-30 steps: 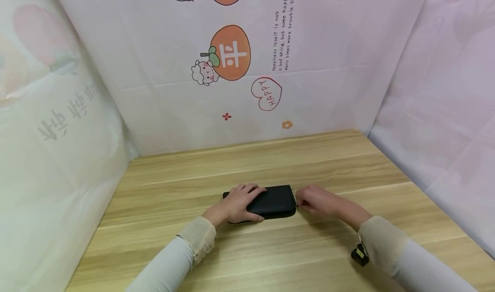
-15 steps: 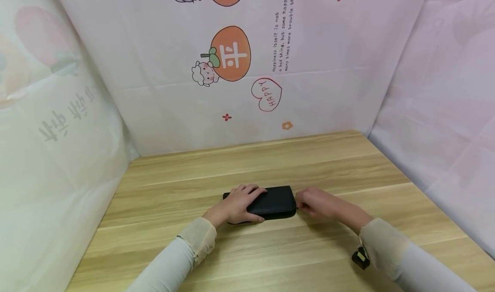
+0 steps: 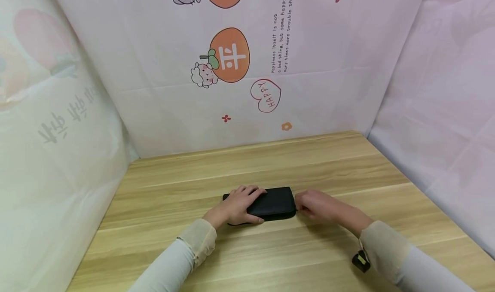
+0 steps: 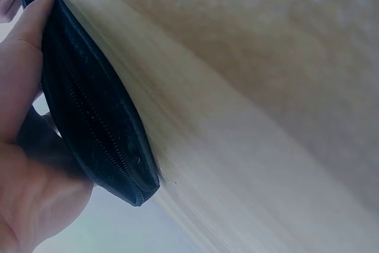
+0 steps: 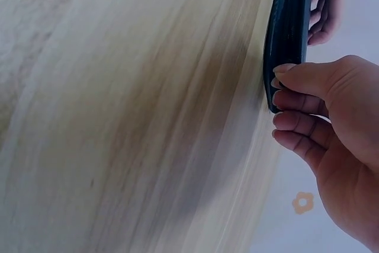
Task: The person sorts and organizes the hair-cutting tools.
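Note:
A black zip-around wallet [image 3: 273, 202] lies flat on the wooden table, its long side facing the person. My left hand [image 3: 237, 206] holds its left half, fingers spread over the top and thumb along the near side. Zipper teeth run down the wallet's edge [image 4: 89, 111] in the left wrist view. At the right end, my right hand [image 3: 318, 205] pinches at the corner with thumb and index finger. A small zipper pull appears to be between those fingertips [image 5: 285, 68], mostly hidden by them.
The wood-grain table [image 3: 247, 257] carries the wallet near its middle. White printed cloth [image 3: 166, 111] hangs behind the table and along both sides. A small black device [image 3: 361, 261] with a yellow mark hangs at the right cuff.

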Demonstrator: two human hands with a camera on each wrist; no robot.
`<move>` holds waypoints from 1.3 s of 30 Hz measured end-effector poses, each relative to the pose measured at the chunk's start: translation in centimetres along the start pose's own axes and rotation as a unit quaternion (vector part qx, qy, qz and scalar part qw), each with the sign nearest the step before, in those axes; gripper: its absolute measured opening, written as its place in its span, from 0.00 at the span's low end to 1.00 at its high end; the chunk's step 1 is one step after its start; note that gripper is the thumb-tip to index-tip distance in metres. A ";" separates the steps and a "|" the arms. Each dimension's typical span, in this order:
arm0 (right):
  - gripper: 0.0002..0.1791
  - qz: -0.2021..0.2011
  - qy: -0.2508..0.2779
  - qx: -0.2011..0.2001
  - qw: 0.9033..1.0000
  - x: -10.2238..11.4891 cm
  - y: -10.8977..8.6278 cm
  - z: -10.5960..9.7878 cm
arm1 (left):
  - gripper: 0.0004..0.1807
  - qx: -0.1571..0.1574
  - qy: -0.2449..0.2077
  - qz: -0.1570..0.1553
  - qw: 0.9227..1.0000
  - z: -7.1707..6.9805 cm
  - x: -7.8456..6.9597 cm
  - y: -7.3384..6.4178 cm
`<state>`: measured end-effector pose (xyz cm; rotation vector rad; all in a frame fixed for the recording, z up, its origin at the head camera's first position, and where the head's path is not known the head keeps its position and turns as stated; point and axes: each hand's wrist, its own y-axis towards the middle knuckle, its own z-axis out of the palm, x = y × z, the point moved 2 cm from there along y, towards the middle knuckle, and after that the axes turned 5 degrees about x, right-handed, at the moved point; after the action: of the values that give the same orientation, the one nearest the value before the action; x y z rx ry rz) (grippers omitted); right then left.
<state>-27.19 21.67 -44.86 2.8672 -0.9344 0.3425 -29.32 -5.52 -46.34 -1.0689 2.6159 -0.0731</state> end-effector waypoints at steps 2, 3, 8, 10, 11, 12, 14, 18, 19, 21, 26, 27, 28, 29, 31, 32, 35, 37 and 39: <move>0.20 0.001 -0.001 0.000 1.000 0.0 0.0 0.0 | 0.47 0.000 0.000 0.000 1.000 0.0 0.0 0.0; 0.20 0.001 -0.001 0.000 1.000 0.1 0.0 0.1 | 0.47 -0.001 0.000 0.000 1.000 0.0 0.0 0.0; 0.20 0.000 -0.003 -0.003 1.000 0.1 -0.1 0.2 | 0.47 -0.004 0.003 0.003 1.000 0.0 0.0 0.1; 0.20 -0.002 -0.006 -0.005 1.000 0.2 -0.1 0.2 | 0.47 -0.005 0.006 0.004 1.000 0.1 0.1 0.1; 0.20 -0.003 -0.009 -0.005 1.000 0.3 -0.1 0.2 | 0.47 -0.005 0.006 0.005 1.000 0.2 0.1 0.2; 0.20 -0.005 -0.012 -0.007 1.000 0.3 -0.1 0.3 | 0.47 -0.006 0.007 0.005 1.000 0.2 0.2 0.2; 0.20 -0.004 -0.014 -0.006 1.000 0.5 -0.1 0.3 | 0.48 -0.007 0.010 0.004 1.000 0.3 0.2 0.2; 0.20 0.007 -0.012 0.002 1.000 0.7 -0.2 0.3 | 0.47 -0.006 0.011 0.004 1.000 0.3 0.2 0.2; 0.19 0.012 -0.010 0.005 1.000 0.7 -0.2 0.3 | 0.47 -0.006 0.011 0.004 1.000 0.3 0.2 0.2; 0.19 0.015 -0.010 0.009 1.000 0.8 -0.2 0.3 | 0.47 -0.004 0.010 0.004 1.000 0.2 0.1 0.2; 0.19 0.014 -0.005 0.012 1.000 0.9 -0.2 0.3 | 0.48 -0.002 0.009 0.004 1.000 0.1 0.1 0.1; 0.18 0.012 -0.003 0.013 1.000 1.0 -0.2 0.3 | 0.48 -0.002 0.009 0.004 1.000 0.1 0.1 0.1; 0.18 0.010 -0.001 0.013 1.000 1.1 -0.2 0.3 | 0.48 -0.003 0.009 0.004 1.000 0.1 0.1 0.1; 0.17 0.009 0.001 0.014 1.000 1.1 -0.2 0.3 | 0.47 -0.003 0.009 0.005 1.000 0.0 0.1 0.2; 0.16 0.008 0.004 0.015 1.000 1.2 -0.1 0.4 | 0.47 -0.004 0.008 0.006 1.000 0.0 0.0 0.1; 0.16 0.007 0.003 0.015 1.000 1.2 -0.1 0.5 | 0.47 -0.004 0.008 0.005 1.000 0.0 0.0 0.1; 0.16 0.009 -0.003 0.012 1.000 1.3 -0.1 0.6 | 0.47 -0.006 0.007 0.007 1.000 0.0 0.1 0.1; 0.17 0.009 -0.010 0.009 1.000 1.3 0.0 0.6 | 0.47 -0.008 0.008 0.007 1.000 0.0 0.2 0.2; 0.17 0.010 -0.014 0.010 1.000 1.5 0.1 0.7 | 0.47 -0.010 0.009 0.008 1.000 0.0 0.2 0.2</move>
<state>-25.99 20.60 -45.18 2.8895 -0.9706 0.3163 -29.59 -5.57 -46.41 -1.0597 2.6451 -0.0532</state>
